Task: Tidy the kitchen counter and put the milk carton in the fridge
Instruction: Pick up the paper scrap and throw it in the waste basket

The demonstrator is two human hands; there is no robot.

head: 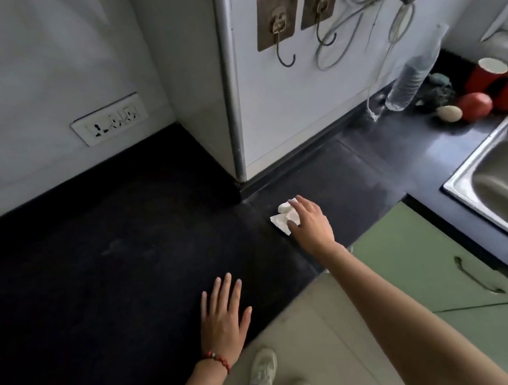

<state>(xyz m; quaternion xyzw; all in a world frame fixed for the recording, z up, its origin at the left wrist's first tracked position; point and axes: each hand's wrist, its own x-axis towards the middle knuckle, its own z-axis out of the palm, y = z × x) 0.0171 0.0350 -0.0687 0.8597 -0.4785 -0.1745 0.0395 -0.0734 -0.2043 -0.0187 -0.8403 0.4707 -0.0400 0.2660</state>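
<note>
A crumpled tissue (288, 217) is being pinched by the right hand (311, 224), far left of the sink (452, 185); the left hand (223, 317) is being rested flat.

Tissue (287, 217) on counter (129, 268), sink (502, 185) rightward

Right hand (307, 222) reaches over dark bench (104, 270), fingers on crumpled white tissue (286, 217) lying near bench corner. Left hand (223, 316) lies flat on bench near front edge, fingers straight, red bead bracelet (217, 359) at wrist. Clear plastic bottle (413, 78) stands by wall at far right; beside it two red cups (499, 80), red round fruit, perhaps tomato (475, 105), pale oval object (449, 113). Steel sink (471, 182) at right edge.
</note>
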